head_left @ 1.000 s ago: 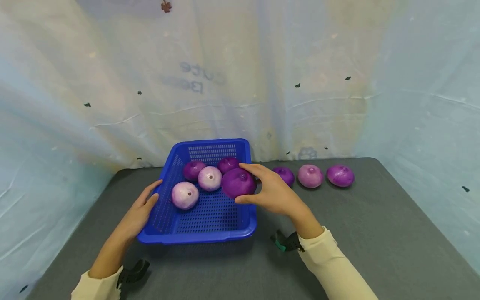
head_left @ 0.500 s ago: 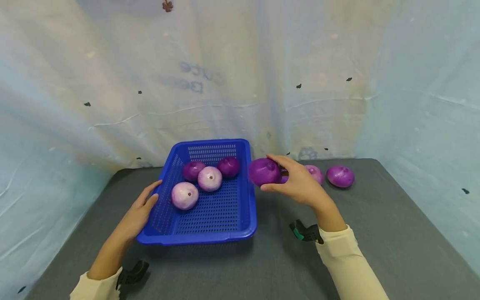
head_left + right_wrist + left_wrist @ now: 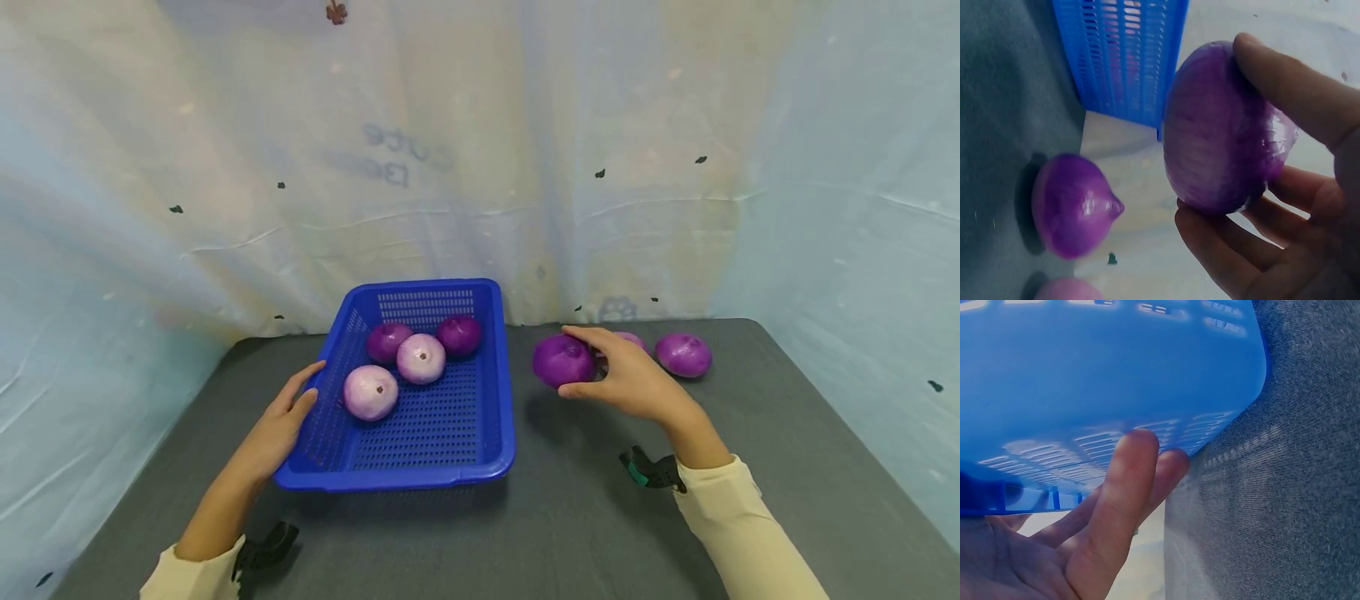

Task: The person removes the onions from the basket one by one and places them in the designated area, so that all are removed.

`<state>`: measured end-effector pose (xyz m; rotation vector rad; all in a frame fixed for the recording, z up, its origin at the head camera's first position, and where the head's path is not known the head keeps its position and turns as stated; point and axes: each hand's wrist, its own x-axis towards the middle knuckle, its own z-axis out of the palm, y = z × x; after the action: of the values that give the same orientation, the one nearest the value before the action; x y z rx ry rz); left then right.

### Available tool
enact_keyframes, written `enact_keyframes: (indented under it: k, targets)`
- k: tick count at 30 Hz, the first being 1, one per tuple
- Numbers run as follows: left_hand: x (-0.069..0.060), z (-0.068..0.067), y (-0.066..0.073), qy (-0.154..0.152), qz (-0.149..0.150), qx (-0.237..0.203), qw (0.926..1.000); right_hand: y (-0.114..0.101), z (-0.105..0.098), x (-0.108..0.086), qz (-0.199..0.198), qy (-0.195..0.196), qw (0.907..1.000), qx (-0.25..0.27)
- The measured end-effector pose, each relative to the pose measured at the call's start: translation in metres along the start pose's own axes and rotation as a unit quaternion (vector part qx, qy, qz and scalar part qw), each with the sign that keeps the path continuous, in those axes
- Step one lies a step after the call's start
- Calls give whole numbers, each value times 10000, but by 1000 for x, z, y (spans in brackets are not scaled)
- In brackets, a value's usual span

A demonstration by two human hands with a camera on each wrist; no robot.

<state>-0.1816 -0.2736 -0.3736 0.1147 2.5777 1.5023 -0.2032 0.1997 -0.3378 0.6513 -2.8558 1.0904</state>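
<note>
The right hand (image 3: 641, 379) grips a dark purple onion (image 3: 564, 361) between thumb and fingers, to the right of the blue basket (image 3: 397, 477). In the right wrist view this onion (image 3: 1225, 134) is held off the table, and another purple onion (image 3: 1072, 206) rests on the surface, hidden behind the held one in the head view. The left hand (image 3: 270, 433) touches the basket's left side. From the left wrist view, its extended fingers (image 3: 1129, 487) lie against the outer wall. Inside the basket sit several onions, two pale (image 3: 371, 392) and two dark (image 3: 459, 335).
On the grey table (image 3: 570, 533), a pink onion (image 3: 632, 339) is partly covered by the right hand, with a purple onion (image 3: 683, 356) farther right. A pale patterned sheet (image 3: 480, 150) hangs behind and along both sides.
The right hand has moved rightward from over the basket's right side to the table beside it, still gripping the onion. Left hand and basket have stayed put.
</note>
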Motion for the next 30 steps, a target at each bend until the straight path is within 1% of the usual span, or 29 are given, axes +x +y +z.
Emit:
enact_keyframes:
  k: [5,11,16,20,24,30]
  targets:
    - [0,0,0,34,7,-1,10000,10,-5,-2,69,-4,10000,24]
    - [2,1,-1,-46,99,-209,9997,21,-9,-6,163,-125,9998,-28]
    - [2,0,-3,-50,115,-231,9997,29,-10,-5,-22,-354,9993,-132]
    - [2,-2,-4,-10,102,-152,9998,33,-11,-3,-168,-419,9986,-284]
    - [1,-2,-3,-14,127,-197,9997,38,-10,-1,-129,-470,9979,-430]
    - [0,-1,-3,-48,105,-326,9994,45,-4,1,-66,-628,9973,-368]
